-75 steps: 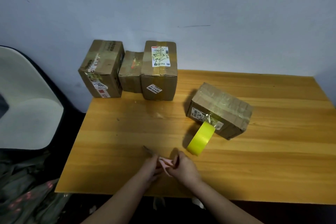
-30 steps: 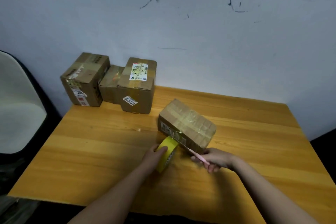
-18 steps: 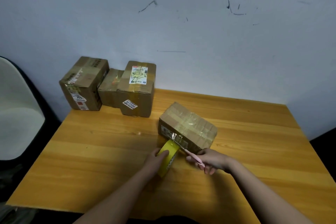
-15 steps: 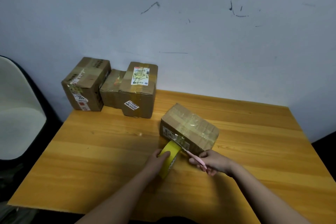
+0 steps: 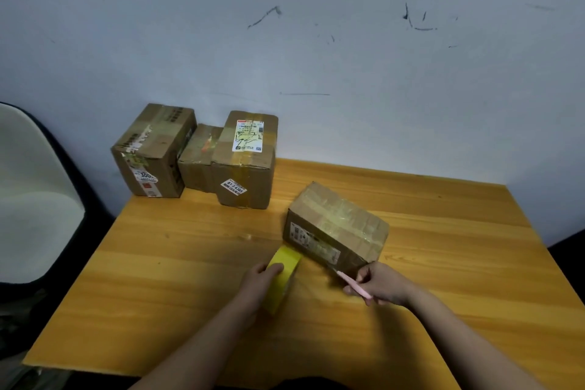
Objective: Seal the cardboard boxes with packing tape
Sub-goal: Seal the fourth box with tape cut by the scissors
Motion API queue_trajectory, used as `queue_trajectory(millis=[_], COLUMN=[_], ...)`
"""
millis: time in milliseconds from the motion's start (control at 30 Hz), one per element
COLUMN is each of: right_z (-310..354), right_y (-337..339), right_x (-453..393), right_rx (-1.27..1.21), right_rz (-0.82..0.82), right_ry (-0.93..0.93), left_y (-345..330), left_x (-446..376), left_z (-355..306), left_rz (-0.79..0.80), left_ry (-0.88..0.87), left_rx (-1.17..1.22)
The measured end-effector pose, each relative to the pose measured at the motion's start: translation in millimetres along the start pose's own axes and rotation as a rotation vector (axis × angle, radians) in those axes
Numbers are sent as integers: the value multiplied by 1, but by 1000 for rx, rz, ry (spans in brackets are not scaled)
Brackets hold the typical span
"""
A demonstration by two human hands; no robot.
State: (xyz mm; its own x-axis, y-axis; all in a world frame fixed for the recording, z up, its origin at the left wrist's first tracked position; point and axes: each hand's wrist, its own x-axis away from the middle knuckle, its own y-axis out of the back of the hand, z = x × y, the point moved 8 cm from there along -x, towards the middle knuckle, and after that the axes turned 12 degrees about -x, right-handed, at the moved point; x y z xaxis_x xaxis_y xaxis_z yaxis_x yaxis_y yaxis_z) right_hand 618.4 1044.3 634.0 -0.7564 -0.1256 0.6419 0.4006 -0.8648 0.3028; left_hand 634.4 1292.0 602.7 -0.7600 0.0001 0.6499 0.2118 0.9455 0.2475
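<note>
Lying skewed on the wooden counter [image 5: 190,263], the taped cardboard box [image 5: 337,226] runs its long axis from near-left to far-right, its labelled long side facing the near edge and its near-left corner just above the yellow tape roll [image 5: 282,279]. The roll stands on its rim, tilted, its flat faces turned left and right. The left hand [image 5: 258,283] has its grip closed over the top of the roll, fingers curled on the yellow band. The right hand [image 5: 381,283] pinches a pink-handled cutter [image 5: 349,283], whose tip points up-left at the box's lower near edge. Three more boxes [image 5: 196,155] stand packed together at the far-left corner, against the wall [image 5: 316,57], one partly overhanging the counter's left edge. Bare wood lies open to the left of the roll and along the right side past the box.
</note>
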Motion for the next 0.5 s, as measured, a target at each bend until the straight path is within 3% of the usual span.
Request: queue_trajectory(millis=[133,233,367,500], right_z=[-8,-5,15,45], right_y=[-27,-55,-88,-126], right_x=[-1,-8,-25,-31], right_rx=[126,221,321,516], right_rz=[95,76,-182,-289], right_ry=[-98,-92,-8,37], left_y=[44,71,107,114], left_x=[2,-1,0,6], left_z=[1,0,5,10], left_rz=[-144,-148,-226,-242], left_ry=[-43,-100,-172,-310], left_rx=[-105,-290,-883,-1402])
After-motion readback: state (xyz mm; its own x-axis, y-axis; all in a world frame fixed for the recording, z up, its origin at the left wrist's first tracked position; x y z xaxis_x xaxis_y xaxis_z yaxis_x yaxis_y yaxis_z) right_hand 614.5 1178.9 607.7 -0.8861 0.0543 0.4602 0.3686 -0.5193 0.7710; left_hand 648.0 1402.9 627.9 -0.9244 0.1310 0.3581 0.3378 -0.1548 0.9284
